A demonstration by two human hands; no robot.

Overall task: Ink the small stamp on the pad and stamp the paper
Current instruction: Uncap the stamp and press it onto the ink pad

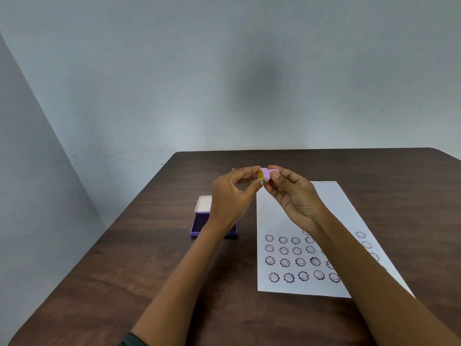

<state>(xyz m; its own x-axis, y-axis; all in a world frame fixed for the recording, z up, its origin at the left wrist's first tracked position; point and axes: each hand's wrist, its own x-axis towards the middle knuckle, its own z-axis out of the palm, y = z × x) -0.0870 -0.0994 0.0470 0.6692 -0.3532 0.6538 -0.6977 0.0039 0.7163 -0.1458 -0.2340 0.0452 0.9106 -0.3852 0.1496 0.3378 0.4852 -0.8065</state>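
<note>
Above the paper's (299,211) far end, left hand (230,196) and right hand (293,196) both pinch the small stamp (265,174); ink pad (199,223) lies left of the paper.

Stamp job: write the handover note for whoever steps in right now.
Left hand: fingers pinch the yellow face end of the small stamp.
Right hand: fingers hold its lilac body, raised above the table.
Ink pad: open, lid back, under the left wrist.
Paper: right of the pad, rows of smiley prints on its near half, far half blank.
Done: many prints.
Left: ink the stamp, press it on the blank area.
</note>
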